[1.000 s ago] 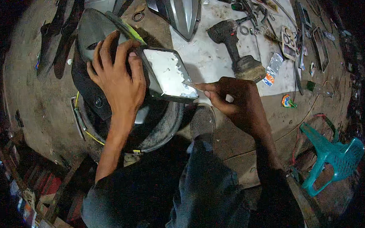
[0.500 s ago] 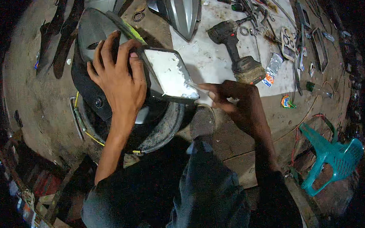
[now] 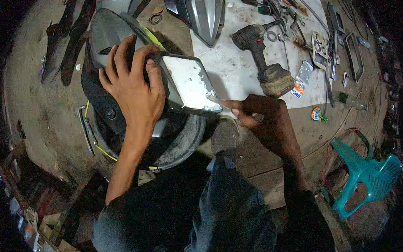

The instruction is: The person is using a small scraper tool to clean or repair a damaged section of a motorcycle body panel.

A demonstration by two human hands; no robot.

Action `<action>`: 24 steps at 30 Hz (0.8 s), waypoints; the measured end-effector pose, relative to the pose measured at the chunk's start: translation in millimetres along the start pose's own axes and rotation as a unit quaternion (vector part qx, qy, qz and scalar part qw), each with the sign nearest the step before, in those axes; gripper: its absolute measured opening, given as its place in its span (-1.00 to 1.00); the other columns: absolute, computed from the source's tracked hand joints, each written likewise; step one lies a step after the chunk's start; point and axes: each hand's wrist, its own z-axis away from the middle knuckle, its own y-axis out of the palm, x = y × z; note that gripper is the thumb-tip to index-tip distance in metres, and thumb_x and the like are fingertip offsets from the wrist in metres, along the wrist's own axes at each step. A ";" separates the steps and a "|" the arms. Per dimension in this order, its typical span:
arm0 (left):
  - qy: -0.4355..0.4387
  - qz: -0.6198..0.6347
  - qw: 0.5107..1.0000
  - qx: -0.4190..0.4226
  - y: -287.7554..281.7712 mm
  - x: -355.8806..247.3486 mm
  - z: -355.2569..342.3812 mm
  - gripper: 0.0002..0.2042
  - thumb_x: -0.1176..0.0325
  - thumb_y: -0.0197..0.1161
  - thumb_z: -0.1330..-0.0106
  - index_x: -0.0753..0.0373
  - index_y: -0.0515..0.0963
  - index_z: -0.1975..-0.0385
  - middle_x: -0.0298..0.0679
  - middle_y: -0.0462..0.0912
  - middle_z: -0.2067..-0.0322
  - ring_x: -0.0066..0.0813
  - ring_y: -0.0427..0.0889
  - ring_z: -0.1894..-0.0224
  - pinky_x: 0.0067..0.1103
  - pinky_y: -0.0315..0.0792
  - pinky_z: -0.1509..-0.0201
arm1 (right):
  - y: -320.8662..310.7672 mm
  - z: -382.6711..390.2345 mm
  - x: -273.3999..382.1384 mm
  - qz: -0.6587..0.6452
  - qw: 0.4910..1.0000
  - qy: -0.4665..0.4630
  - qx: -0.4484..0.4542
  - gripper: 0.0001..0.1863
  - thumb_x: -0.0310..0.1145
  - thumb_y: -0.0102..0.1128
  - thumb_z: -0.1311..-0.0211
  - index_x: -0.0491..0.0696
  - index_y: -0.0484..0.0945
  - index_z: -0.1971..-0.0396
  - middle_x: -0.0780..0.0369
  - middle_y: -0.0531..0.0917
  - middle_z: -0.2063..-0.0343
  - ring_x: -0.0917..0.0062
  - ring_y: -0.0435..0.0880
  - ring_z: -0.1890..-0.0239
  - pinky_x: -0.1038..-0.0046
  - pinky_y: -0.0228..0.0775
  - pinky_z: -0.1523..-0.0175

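Note:
My left hand (image 3: 136, 90) grips a dark plastic panel (image 3: 101, 34), fingers bent over its top and thumb near the frame of its flat end. That end holds a light four-sided face (image 3: 186, 82) in a dark rim, with ragged grey patches along its right side. At its lower right corner is my right hand (image 3: 259, 115), forefinger stretched forward and the other fingers curled in. It pinches a small thin piece (image 3: 216, 100) against the face; its kind is too small to make out. A round black tub (image 3: 184, 144) stands beneath the panel.
A cordless drill (image 3: 263, 57) lies on a white sheet (image 3: 228, 58) beside several hand tools (image 3: 277, 8). Another silver-grey panel (image 3: 204, 17) lies at the far side. To the right rests a teal plastic chair part (image 3: 367, 178). My shoe (image 3: 225, 136) is below the panel.
The view has shifted slightly. My right hand stays at the face's lower right corner, its fingertip a little closer to the rim. My left hand keeps its grip.

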 end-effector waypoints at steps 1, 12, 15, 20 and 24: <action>0.000 -0.004 1.000 0.002 -0.2 1.2 0.0 -0.75 0.22 0.09 -0.47 -0.06 0.67 0.00 -0.22 0.45 -0.37 0.03 0.25 -0.51 0.28 -0.08 -0.50 | -1.3 2.0 1.4 -0.001 1.000 0.000 0.000 -0.78 -0.39 0.44 -0.27 -0.09 0.81 0.11 0.16 0.70 0.46 0.48 0.65 0.41 0.39 0.48 0.21; 0.007 -0.010 1.000 0.006 -0.9 -1.0 -3.0 -0.73 0.22 0.10 -0.45 -0.04 0.67 -0.04 -0.21 0.44 -0.38 0.05 0.24 -0.51 0.29 -0.08 -0.49 | 7.5 12.8 0.2 0.014 0.999 0.043 -0.022 -0.68 -0.29 0.36 -0.40 0.08 0.75 -0.11 0.14 0.79 0.28 0.28 0.77 0.28 0.27 0.57 0.16; 0.005 -0.018 1.000 0.009 -1.3 0.4 -0.9 -0.73 0.23 0.10 -0.45 -0.03 0.67 -0.04 -0.22 0.43 -0.39 0.05 0.23 -0.51 0.29 -0.08 -0.49 | 14.2 12.5 18.2 -0.013 0.996 0.075 -0.051 -0.72 -0.20 0.30 -0.46 0.08 0.81 -0.03 0.16 0.76 0.41 0.42 0.75 0.38 0.41 0.55 0.18; 0.007 -0.018 1.000 0.009 -3.1 -0.6 -2.0 -0.74 0.24 0.11 -0.45 -0.05 0.67 -0.03 -0.24 0.44 -0.38 0.05 0.23 -0.51 0.28 -0.08 -0.49 | 26.2 30.0 20.8 -0.012 0.996 0.055 -0.070 -0.73 -0.32 0.34 -0.42 0.07 0.79 -0.06 0.20 0.75 0.47 0.57 0.72 0.42 0.46 0.56 0.19; 0.004 -0.044 0.999 0.017 -1.1 -6.0 -2.9 -0.72 0.19 0.07 -0.52 -0.08 0.65 -0.10 -0.26 0.44 -0.41 -0.05 0.26 -0.51 0.11 -0.06 -0.56 | 36.4 27.3 24.7 -0.017 0.992 0.054 -0.110 -0.72 -0.47 0.36 -0.38 0.01 0.79 -0.04 0.22 0.73 0.51 0.69 0.69 0.43 0.51 0.55 0.20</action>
